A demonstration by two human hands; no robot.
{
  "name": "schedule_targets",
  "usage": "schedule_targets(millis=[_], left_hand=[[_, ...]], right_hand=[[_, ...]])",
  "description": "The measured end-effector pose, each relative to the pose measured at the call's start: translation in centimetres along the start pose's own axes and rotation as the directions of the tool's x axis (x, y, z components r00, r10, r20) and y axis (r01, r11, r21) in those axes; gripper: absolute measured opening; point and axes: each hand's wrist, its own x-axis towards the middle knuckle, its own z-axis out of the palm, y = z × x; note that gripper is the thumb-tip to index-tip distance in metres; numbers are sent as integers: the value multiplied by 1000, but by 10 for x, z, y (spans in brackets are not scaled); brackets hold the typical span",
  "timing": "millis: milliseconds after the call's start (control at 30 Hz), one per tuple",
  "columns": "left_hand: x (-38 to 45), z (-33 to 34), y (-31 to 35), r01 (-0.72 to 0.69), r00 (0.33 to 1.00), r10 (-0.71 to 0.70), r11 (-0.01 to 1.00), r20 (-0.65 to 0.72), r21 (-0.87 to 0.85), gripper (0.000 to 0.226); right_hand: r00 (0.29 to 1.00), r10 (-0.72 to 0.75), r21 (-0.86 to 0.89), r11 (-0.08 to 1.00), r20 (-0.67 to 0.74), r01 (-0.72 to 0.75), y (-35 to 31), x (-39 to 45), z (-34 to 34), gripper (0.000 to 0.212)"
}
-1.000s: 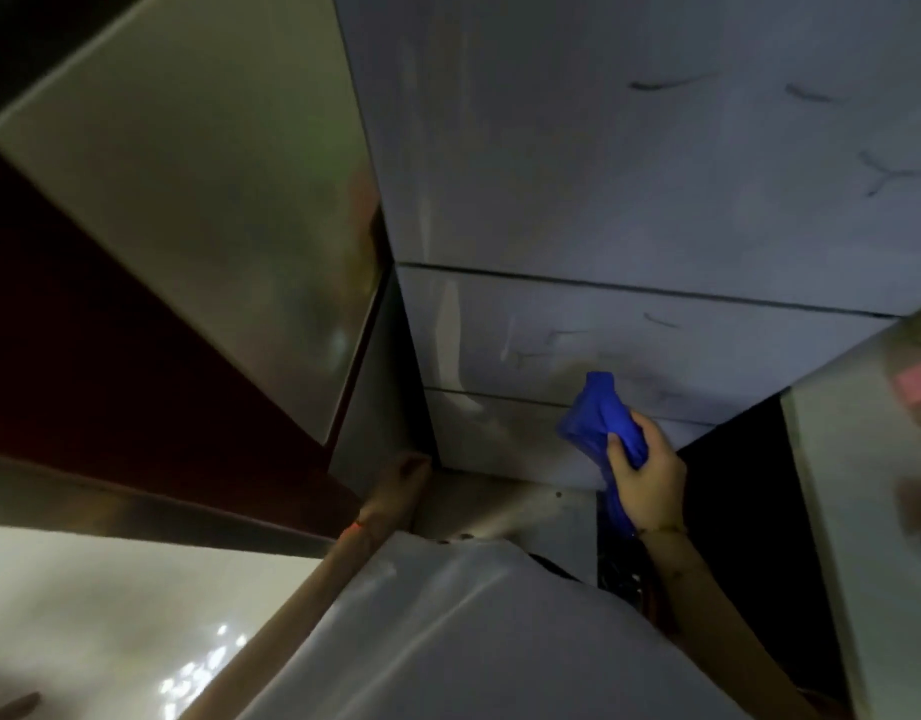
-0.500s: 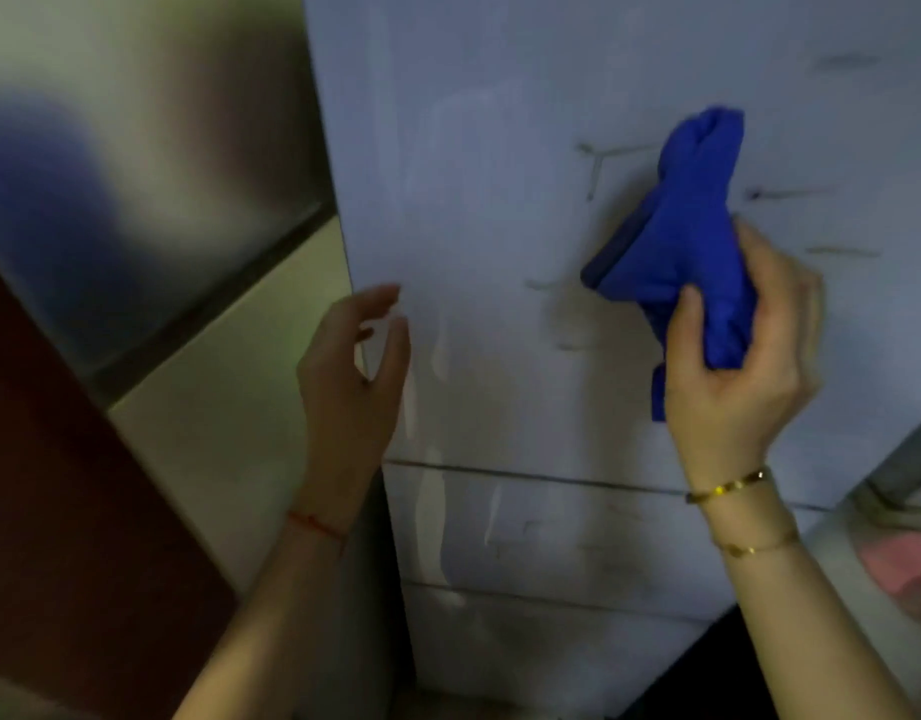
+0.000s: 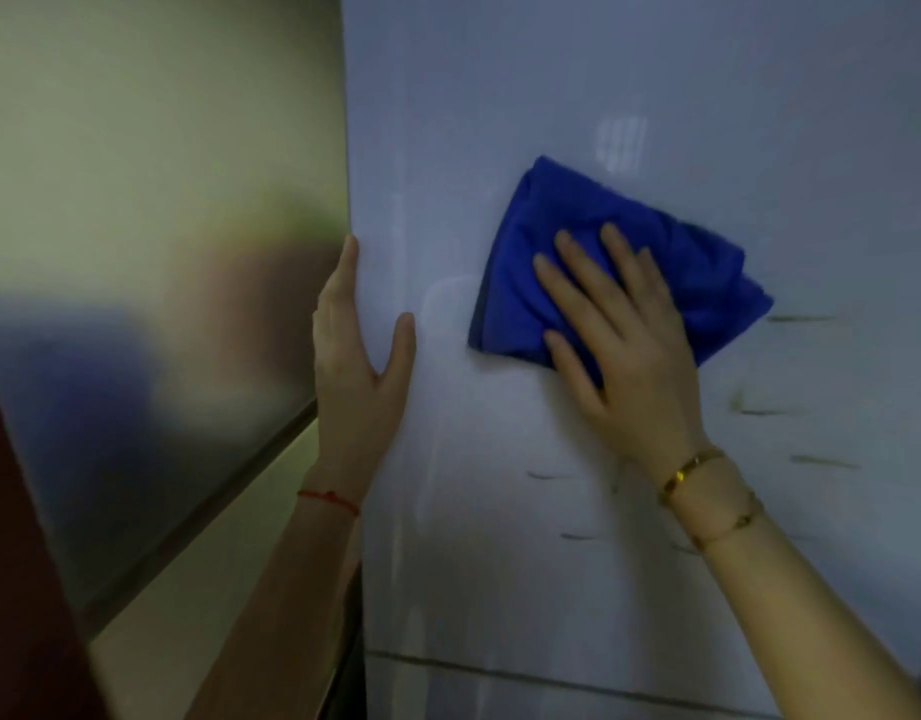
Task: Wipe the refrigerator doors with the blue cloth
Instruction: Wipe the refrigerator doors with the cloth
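Pressing blue cloth (image 3: 671,252) on door (image 3: 525,574), right hand (image 3: 629,356) flat; left hand (image 3: 354,381) flat at edge.

Your L hand (image 3: 354,366) is upright, fingers straight together, thumb splayed wide; R hand (image 3: 624,350) lies flat, palm fwd, fingers spread apart.

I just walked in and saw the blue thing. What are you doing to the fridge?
A person is wiping the refrigerator door with a blue cloth. The right hand presses the folded cloth flat against the door with straight fingers. The left hand rests on the door's left edge, thumb on the front. Dark marks show on the door to the right of and below the cloth, so there is more to wipe.
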Motion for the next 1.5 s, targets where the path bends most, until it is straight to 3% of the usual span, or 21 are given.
schedule_targets(millis=[167, 367, 567, 733, 833, 1033, 1100, 1233, 1300, 1433, 1500], left_hand=[[0, 6, -9, -45, 999, 45, 999, 5, -20, 67], [1, 8, -16, -62, 998, 62, 997, -10, -51, 67], [1, 10, -18, -96, 995, 95, 994, -32, -47, 68], [0, 10, -19, -55, 998, 53, 997, -34, -58, 70], [-5, 8, -21, -29, 999, 28, 997, -15, -68, 70], [-27, 7, -25, 40, 999, -39, 993, 11, -108, 70], [-33, 8, -24, 62, 998, -62, 992, 8, -110, 70], [-40, 8, -24, 57, 998, -58, 992, -9, -112, 69], [-41, 5, -23, 52, 999, -52, 994, 6, -92, 69], [-44, 4, -24, 33, 999, -32, 997, 9, -63, 68], [-44, 4, -23, 30, 1000, -30, 998, -3, -57, 68]], right_hand=[[986, -78, -128, 987, 149, 97, 6, -27, -6, 52], [999, 42, -129, 991, 12, -40, 19, 50, -13, 53], [970, -113, -154, 977, 215, 148, -1, -35, 1, 52], [997, 68, -137, 988, 20, -65, 27, 42, -19, 51], [999, 45, -108, 993, -16, -47, 18, 38, -6, 49], [942, -140, -167, 966, 303, 198, -11, -98, 15, 64], [964, -96, -170, 975, 247, 140, -3, -80, 9, 62], [988, 157, -65, 985, -4, -157, -3, -20, 7, 48], [994, 104, -45, 994, 26, -103, -18, -50, 21, 47], [934, -163, -79, 977, 319, 198, -42, -182, 41, 50], [927, -175, -96, 971, 331, 218, -32, -191, 36, 50]])
